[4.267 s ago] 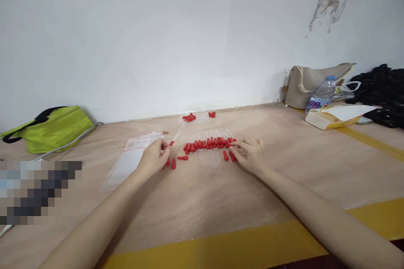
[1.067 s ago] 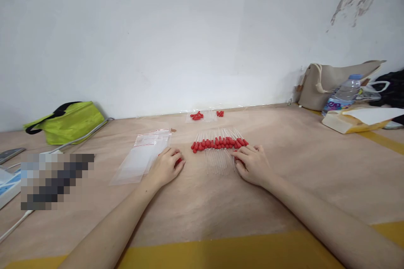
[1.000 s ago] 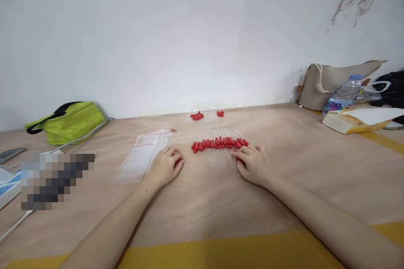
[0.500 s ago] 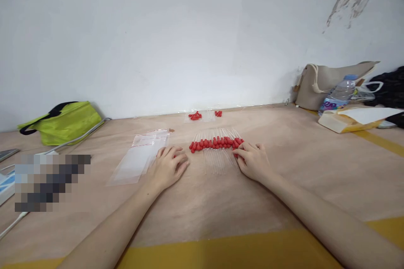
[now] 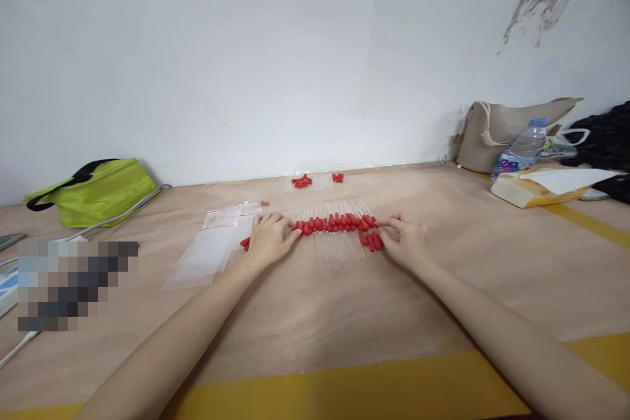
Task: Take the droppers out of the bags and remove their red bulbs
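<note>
Partial "en" on bottle label

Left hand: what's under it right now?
Red bulbs peek out at the outer edge of the left hand, beside the clear bags. Anything fully beneath it is covered, so I can't tell.

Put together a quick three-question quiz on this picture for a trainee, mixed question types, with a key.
1. Short answer: which is nearer the clear zip bags, the left hand or the right hand?
2. True or false: the plastic water bottle has a blue cap.
3. Multiple choice: where does the row of red dropper bulbs lie?
A) On the clear zip bags
B) Between the two hands
C) Beside the plastic water bottle

Key: 1, the left hand; 2, true; 3, B.
</note>
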`<state>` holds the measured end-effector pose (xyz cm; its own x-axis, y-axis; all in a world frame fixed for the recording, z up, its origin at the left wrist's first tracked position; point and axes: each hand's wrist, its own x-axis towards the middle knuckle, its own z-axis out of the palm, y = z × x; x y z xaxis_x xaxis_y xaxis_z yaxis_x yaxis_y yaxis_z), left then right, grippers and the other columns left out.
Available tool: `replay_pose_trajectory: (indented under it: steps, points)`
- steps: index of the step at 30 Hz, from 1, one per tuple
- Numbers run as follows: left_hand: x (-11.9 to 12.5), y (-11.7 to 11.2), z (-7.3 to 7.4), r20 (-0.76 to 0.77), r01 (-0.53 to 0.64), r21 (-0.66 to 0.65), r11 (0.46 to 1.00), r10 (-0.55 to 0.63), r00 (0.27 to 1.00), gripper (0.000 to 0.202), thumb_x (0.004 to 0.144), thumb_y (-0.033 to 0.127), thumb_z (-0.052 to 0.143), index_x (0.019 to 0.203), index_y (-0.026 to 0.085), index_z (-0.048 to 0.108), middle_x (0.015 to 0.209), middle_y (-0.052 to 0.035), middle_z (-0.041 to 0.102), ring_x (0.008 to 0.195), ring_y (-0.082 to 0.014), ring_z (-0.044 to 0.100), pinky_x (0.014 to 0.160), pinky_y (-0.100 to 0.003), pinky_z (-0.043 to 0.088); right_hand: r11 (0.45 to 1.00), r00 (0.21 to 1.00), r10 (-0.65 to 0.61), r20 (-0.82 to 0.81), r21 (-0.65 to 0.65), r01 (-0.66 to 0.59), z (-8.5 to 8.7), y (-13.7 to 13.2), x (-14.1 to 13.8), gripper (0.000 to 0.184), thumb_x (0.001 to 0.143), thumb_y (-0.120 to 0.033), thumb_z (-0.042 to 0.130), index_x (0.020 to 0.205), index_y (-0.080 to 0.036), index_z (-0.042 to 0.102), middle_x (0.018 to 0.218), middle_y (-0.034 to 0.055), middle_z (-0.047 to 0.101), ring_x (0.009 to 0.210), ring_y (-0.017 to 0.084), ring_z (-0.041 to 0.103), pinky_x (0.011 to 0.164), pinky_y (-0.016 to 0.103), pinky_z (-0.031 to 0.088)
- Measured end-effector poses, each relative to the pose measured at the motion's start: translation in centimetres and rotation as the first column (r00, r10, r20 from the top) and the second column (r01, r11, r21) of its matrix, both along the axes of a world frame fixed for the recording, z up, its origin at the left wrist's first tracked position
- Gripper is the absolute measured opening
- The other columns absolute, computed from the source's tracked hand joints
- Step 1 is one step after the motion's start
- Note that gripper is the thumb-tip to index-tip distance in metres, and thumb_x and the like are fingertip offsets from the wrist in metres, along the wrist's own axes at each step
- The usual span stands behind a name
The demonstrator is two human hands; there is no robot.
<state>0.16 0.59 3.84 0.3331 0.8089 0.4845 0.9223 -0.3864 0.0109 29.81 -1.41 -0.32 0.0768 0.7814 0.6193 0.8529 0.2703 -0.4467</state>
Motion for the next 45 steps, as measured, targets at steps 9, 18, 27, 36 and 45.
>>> replay_pose_trajectory:
  steps: [9, 18, 27, 36, 45]
  points:
    - [0.2, 1.1, -1.0, 0.28, -0.058, -0.074, 0.996, 0.077, 0.957, 0.019, 0.075, 0.031, 0.053, 0.062, 0.019, 0.061, 0.083, -0.0041, 0.064, 0.089, -0.0242, 0.055, 0.081, -0.042, 0.037, 0.999, 0.998, -0.05, -0.049, -0.005, 0.05, -0.7, 1.1, 1.2, 0.022, 0.075, -0.029, 0.047, 0.08, -0.023, 0.068, 0.079, 0.0019, 0.056, 0.057, 0.012, 0.049, 0.068, 0.034, 0.03]
    - [-1.2, -3.8, -0.3, 0.275, 0.091, 0.084, 0.992, -0.111, 0.955, 0.016, 0.079, 0.027, 0.051, 0.076, 0.022, 0.065, 0.091, -0.0025, 0.063, 0.086, -0.0183, 0.056, 0.076, -0.035, 0.04, 0.946, 0.966, 0.256, -0.026, 0.213, -0.244, 0.4, -0.9, -1.3, 0.031, 0.08, -0.031, 0.049, 0.107, -0.019, 0.058, 0.095, 0.0085, 0.057, 0.085, 0.019, 0.054, 0.074, 0.033, 0.042]
    - [0.0, -5.4, -1.9, 0.063, 0.277, 0.209, 0.938, -0.295, 0.953, 0.014, 0.081, 0.025, 0.051, 0.081, 0.023, 0.065, 0.09, -0.0023, 0.065, 0.087, -0.0183, 0.055, 0.08, -0.038, 0.035, 0.856, 0.783, 0.391, 0.483, 0.12, -0.502, 2.0, -3.3, -5.1, 0.03, 0.084, -0.027, 0.047, 0.113, -0.022, 0.054, 0.11, 0.0085, 0.057, 0.103, 0.021, 0.046, 0.093, 0.043, 0.027]
    - [0.2, -5.2, -2.2, 0.108, 0.286, 0.187, 0.94, -0.309, 0.945, 0.017, 0.082, 0.025, 0.049, 0.093, 0.023, 0.062, 0.096, -0.0033, 0.063, 0.091, -0.0181, 0.053, 0.078, -0.034, 0.036, 0.881, 0.781, 0.359, 0.511, 0.09, -0.464, 1.5, -2.5, -6.4, 0.023, 0.088, -0.022, 0.038, 0.094, -0.022, 0.061, 0.074, 0.0013, 0.06, 0.078, 0.015, 0.047, 0.09, 0.04, 0.021]
    - [0.9, -5.2, -2.3, 0.017, 0.344, 0.082, 0.935, -0.346, 0.938, 0.021, 0.085, 0.034, 0.048, 0.097, 0.024, 0.062, 0.089, -0.0017, 0.067, 0.085, -0.0167, 0.055, 0.079, -0.034, 0.034, 0.868, 0.824, 0.411, 0.39, 0.109, -0.485, 0.6, -3.8, -7.4, 0.019, 0.086, -0.021, 0.042, 0.084, -0.019, 0.061, 0.067, 0.0003, 0.058, 0.072, 0.013, 0.045, 0.082, 0.035, 0.023]
